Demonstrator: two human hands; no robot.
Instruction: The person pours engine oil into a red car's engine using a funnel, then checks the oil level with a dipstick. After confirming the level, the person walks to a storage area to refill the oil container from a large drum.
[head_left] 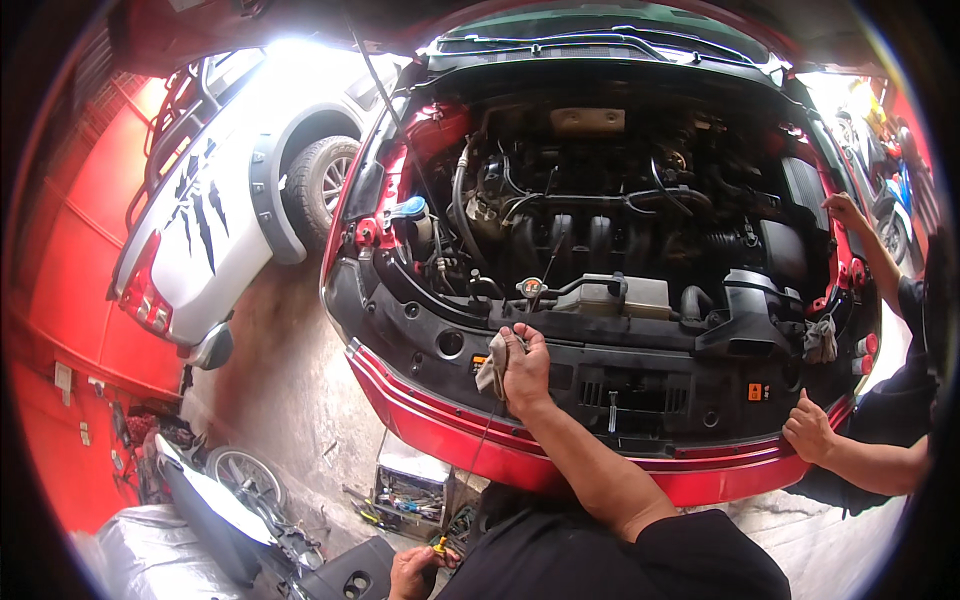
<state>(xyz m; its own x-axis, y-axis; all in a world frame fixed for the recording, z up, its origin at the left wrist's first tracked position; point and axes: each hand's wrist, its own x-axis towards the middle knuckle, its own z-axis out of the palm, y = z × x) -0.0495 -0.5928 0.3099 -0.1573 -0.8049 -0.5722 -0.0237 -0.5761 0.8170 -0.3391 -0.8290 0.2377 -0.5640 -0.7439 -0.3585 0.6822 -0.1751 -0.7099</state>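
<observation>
My right hand (527,372) is closed round a light grey-beige rag (491,368), over the front edge of the open engine bay. Low in the picture, my left hand (412,574) pinches the yellow handle of an oil dipstick (440,546). The dipstick's thin rod runs up from that handle to the rag, and a thin line continues beyond my fingers over the engine. Just past my right hand sits the radiator cap (530,287). Behind it lies the dark engine (590,215). How the rod sits inside the rag is hidden.
At the right, another person's hands (810,428) rest by the red car's front edge, near a grey glove or cloth (820,341). A wrench-like tool (613,411) lies on the front cover. A tool box (412,490), motorcycle (240,500) and white pickup (215,215) stand left.
</observation>
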